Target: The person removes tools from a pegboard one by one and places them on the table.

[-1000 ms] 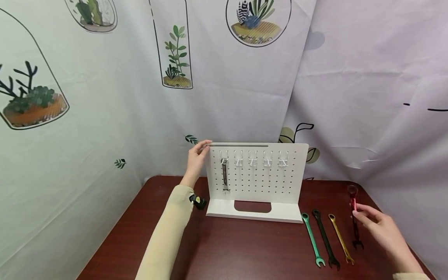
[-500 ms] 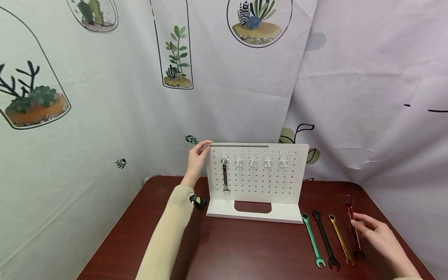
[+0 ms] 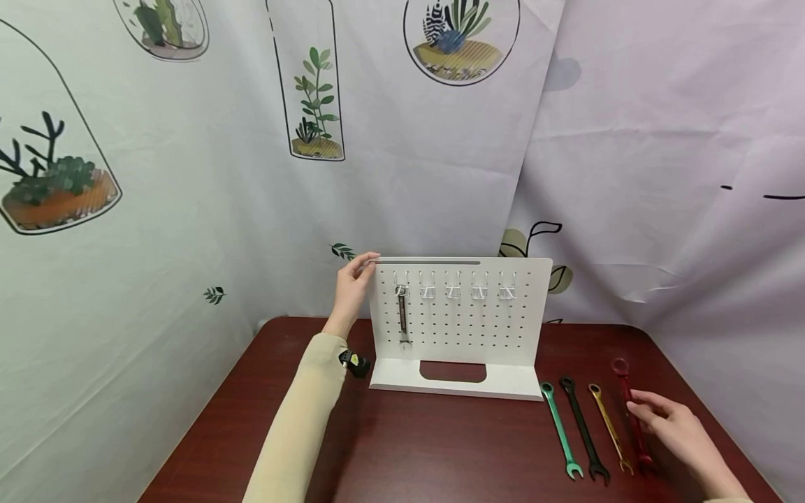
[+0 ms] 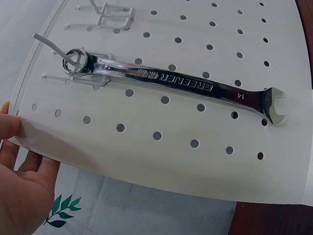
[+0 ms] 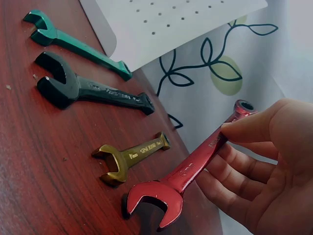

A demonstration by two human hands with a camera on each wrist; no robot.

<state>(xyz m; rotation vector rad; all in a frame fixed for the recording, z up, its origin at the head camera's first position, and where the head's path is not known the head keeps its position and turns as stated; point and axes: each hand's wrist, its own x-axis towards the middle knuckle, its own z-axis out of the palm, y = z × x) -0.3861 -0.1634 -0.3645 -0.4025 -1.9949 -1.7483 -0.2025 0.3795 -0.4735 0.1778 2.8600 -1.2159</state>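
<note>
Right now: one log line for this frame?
left hand: holds pegboard top corner | right hand: grips red wrench, open end on table | silver wrench: hung on hook

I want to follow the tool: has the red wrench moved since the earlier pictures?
Yes. The red wrench, held by the right hand, has come down toward the table and now lies in line beside the gold wrench.

Glossy red metal wrench (image 5: 190, 169), matt white pegboard (image 3: 459, 328), polished wood table (image 3: 409, 447)
</note>
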